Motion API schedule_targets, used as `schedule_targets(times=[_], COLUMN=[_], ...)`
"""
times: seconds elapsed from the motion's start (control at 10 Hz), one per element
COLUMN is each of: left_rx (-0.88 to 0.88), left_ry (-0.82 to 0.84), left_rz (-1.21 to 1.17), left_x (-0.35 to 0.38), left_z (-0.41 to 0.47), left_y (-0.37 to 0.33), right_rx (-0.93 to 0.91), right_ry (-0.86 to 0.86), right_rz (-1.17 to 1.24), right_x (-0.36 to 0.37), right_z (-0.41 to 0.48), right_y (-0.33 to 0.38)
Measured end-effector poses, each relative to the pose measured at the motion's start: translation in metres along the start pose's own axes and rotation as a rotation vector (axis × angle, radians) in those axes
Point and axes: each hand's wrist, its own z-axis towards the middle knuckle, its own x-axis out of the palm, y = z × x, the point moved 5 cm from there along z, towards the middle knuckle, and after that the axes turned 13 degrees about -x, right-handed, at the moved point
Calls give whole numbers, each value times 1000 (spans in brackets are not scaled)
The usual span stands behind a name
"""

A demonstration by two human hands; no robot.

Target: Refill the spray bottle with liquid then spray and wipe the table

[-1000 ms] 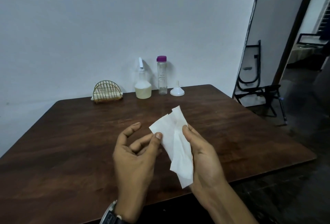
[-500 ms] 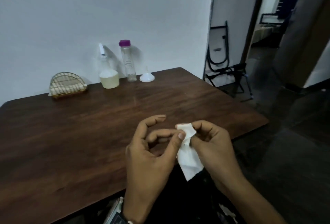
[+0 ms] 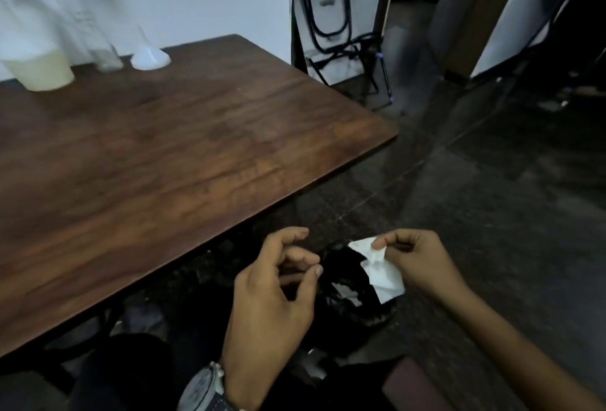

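Your right hand [image 3: 416, 263] pinches the one white tissue [image 3: 382, 274] between thumb and fingertips. The tissue is crumpled, and its long axis hangs from the pinch down toward you. It is off the table [image 3: 196, 148], past the near edge, above a dark bin [image 3: 354, 309] on the floor. Your left hand [image 3: 275, 286] is just beside it, fingers loosely curled and holding nothing.

At the table's far edge stand two bottles and one funnel. The spray bottle [image 3: 39, 69] holds pale yellow liquid in its base. The purple-capped clear bottle [image 3: 82, 17] is too blurred to show its contents. The white funnel [image 3: 150, 57] sits mouth down, spout up.
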Motion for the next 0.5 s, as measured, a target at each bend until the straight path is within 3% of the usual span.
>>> schedule_targets(times=[0.2,0.5], left_rx=[-83,-80], left_ry=[55,139], left_rz=[117,187], left_x=[32,87], left_z=[26,64], left_y=[27,42], right_rx=[175,257], right_ry=[2,50], right_rz=[-188,-165], right_x=[23,33], right_z=[20,35], right_y=[-97,-134])
